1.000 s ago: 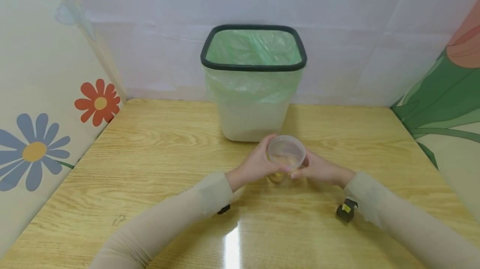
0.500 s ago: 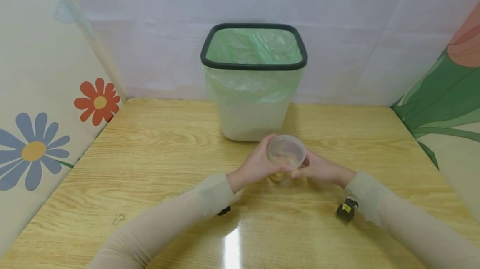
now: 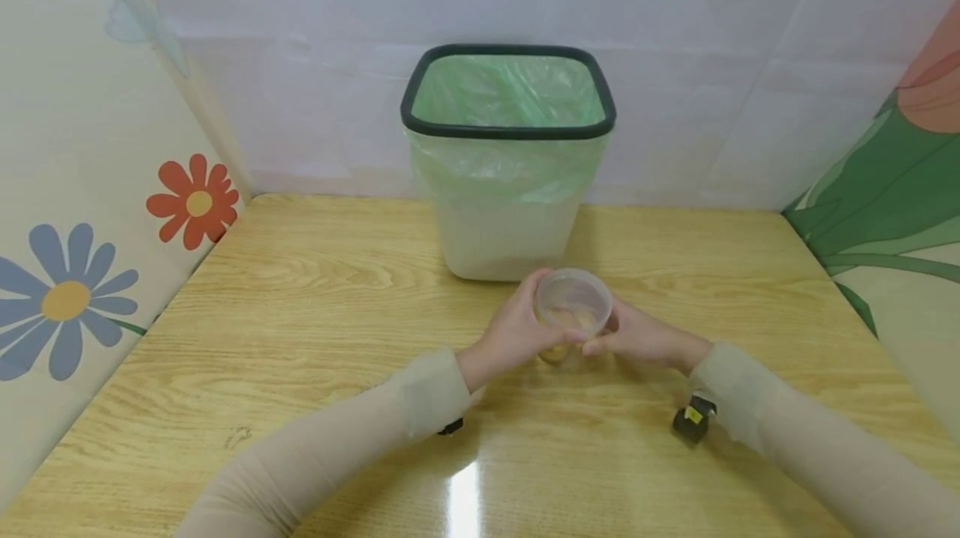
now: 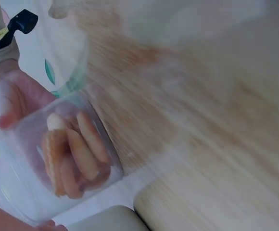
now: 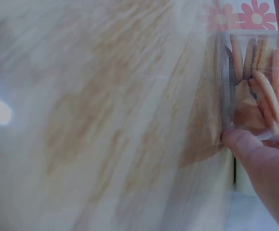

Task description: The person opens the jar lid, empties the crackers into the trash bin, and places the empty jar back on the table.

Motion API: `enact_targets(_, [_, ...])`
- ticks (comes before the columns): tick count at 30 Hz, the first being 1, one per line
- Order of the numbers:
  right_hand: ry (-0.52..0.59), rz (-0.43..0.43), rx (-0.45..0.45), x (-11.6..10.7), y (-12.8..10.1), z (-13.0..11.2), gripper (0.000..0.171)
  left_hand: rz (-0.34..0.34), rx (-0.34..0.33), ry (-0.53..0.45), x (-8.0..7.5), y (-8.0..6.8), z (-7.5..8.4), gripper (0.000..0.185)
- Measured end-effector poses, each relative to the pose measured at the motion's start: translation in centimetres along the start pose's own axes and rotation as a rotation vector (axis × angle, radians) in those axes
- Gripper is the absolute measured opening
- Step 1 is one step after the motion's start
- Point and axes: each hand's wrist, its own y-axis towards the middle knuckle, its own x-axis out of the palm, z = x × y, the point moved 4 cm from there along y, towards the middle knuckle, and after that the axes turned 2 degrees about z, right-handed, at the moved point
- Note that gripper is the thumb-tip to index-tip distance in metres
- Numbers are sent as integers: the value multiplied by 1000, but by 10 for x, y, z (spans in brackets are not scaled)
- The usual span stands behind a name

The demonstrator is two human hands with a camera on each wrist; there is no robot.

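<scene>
**Two hands around a clear tub of biscuits, in front of the bin**

The wooden surface (image 3: 300,304) filled the scene, walled by flowered panels on the left and right. At its far middle stood the tall bin (image 3: 507,221) with a black rim and a green liner, its mouth open upward. Just near of the bin's base sat the clear round tub (image 3: 572,313), upright, its long axis vertical — pale oval biscuits (image 4: 74,159) stacked on edge inside.

The tub lay directly between the hands, neither nearer than the other. The left hand (image 3: 513,329) grasped its left wall, fingers curled round it; the right hand (image 3: 637,338) clasped the right wall, a fingertip (image 5: 240,139) pressed to the clear plastic low on the tub. I could not tell whether the tub rested on the surface or hung just above it.

A small dark clip (image 3: 692,421) showed under the right sleeve — another under the left.
</scene>
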Motion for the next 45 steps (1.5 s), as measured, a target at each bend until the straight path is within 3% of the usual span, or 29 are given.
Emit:
enact_targets(6, [3, 5, 8, 0, -1, -1, 92, 17, 2, -8, 2, -2, 2, 97])
enact_targets(11, [-3, 17, 24, 0, -1, -1, 93, -21, 23, -5, 2, -2, 2, 103])
enact_targets(23, [1, -3, 8, -1, 2, -1, 93, -215, 56, 111, -14, 14, -7, 115])
enact_targets(34, [-17, 12, -6, 0, 1, -1, 92, -375, 151, 64, -20, 32, -9, 107])
enact_targets(45, [-6, 5, 5, 1, 0, 0, 95, -518, 144, 37, -20, 40, -11, 110])
